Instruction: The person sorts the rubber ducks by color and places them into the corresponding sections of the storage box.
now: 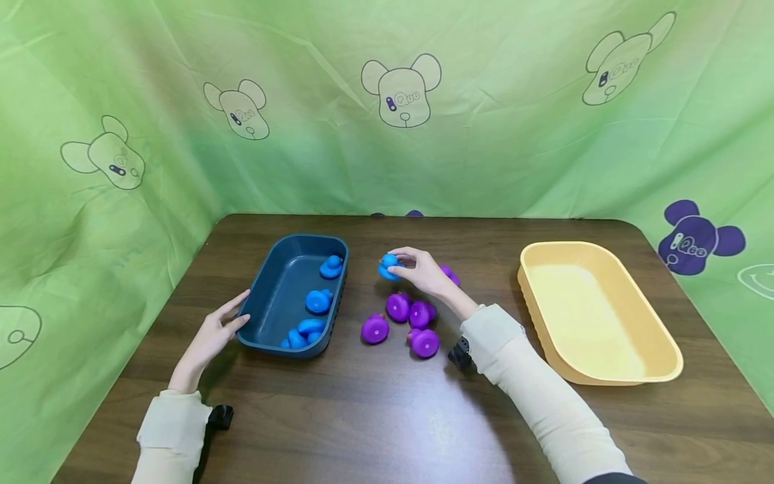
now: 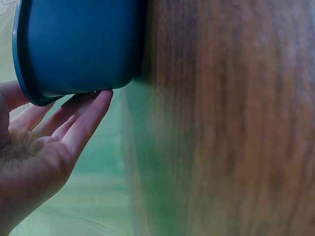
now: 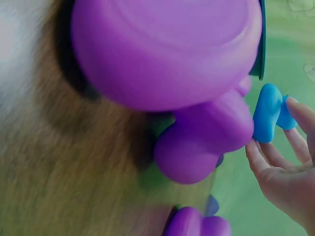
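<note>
Possibly my right grip [image 1: 420, 270], pinching 1 blue duck [image 1: 389, 267] near the purple ducks [image 1: 375, 329], is risking a slip from holding too shallowly, while my left grip [image 1: 211, 334] is resting straight-fingered against the blue bin [image 1: 281, 289].

Head view: from above the table [image 1: 338, 417], facing forward-down, farthest off. Left wrist: low, sideways, close to the blue tray [image 2: 83, 44]. Right wrist: likewise, nearest a purple duck [image 3: 167, 64]. Shared with the head view: tray (left wrist), right hand [image 3: 288, 184] (right wrist).
</note>
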{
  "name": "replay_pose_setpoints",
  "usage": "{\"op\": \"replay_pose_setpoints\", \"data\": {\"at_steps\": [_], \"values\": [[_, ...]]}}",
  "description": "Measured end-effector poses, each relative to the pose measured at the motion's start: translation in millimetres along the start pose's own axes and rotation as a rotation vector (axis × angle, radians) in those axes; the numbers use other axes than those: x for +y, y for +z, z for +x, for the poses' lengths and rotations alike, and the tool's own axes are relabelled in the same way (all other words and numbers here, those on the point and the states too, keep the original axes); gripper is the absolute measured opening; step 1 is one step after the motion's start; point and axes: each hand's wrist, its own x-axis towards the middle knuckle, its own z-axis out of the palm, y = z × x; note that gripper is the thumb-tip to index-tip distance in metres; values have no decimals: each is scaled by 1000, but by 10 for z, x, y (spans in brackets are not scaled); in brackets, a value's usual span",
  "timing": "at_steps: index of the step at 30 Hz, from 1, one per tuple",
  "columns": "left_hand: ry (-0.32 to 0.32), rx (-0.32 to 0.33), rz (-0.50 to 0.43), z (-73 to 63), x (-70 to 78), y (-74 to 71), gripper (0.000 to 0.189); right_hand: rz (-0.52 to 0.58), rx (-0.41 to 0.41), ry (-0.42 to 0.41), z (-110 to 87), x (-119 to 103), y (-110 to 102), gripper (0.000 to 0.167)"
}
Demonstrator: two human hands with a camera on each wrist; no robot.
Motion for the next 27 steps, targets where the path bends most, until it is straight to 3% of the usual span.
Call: {"op": "replay_pose_setpoints", "data": {"at_steps": [6,18,27], "values": [[16,0,17,-5,-12,1,50,1,17,44,-22,-251,86,35],[6,-5,9,-5,4,-3,50,78,71,-74,-20,-349,185,34],[-9,-7,-5,-4,16,-8,51,63,81,-26,50,-437,319,34]]}}
